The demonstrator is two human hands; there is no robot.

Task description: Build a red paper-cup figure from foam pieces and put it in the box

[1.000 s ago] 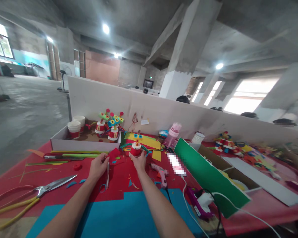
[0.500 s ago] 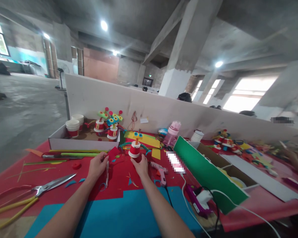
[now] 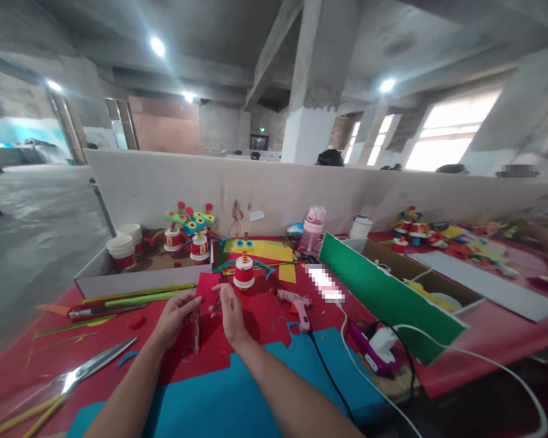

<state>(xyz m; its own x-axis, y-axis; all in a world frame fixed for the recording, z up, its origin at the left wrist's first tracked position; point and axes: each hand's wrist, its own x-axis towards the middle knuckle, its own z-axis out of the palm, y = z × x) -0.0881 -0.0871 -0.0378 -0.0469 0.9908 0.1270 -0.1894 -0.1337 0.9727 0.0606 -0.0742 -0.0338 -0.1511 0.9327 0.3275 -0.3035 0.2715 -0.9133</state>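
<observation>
My left hand (image 3: 177,313) is closed, its thumb and fingers pinching a piece of red paper (image 3: 207,283). Just right of it is my right hand (image 3: 231,313), fingers apart and partly curled near the paper's lower right edge; I see nothing held in it. Behind that hand stands a red-and-white paper cup figure (image 3: 243,272) with blue eyes, a coiled neck and folded green and blue arms. Under my left fingers lies a thin, light-coloured tool (image 3: 196,333), its kind unclear. A pink glue gun (image 3: 298,307) rests to the right.
Large scissors (image 3: 86,369) lie left, near paper strips (image 3: 141,298). A shallow box (image 3: 141,285) holds cups and similar figures. Blue sheets (image 3: 205,401) cover the front. On the right are a green-sided box (image 3: 388,298), a purple power strip (image 3: 373,353) and trailing cables.
My right hand has let go of the cup figure and moved left to the red paper. The figure now stands by itself. The red paper is raised more upright, and the view has turned slightly.
</observation>
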